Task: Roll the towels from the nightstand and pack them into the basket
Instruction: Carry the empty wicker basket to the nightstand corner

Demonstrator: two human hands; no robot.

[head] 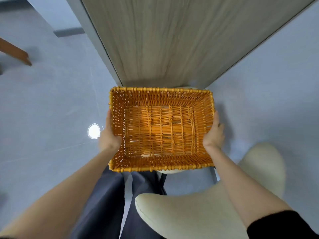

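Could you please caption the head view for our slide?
An empty orange wicker basket, held at its sides by the left hand and right hand, above the grey floor.

A glossy pale grey tiled floor (51,100) is carrying a tall light wood-grain cabinet panel (172,40) and, near it, a cream padded chair (198,204) on thin black legs (163,180).

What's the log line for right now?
wicker basket: empty, held up | left hand: grips left side | right hand: grips right side
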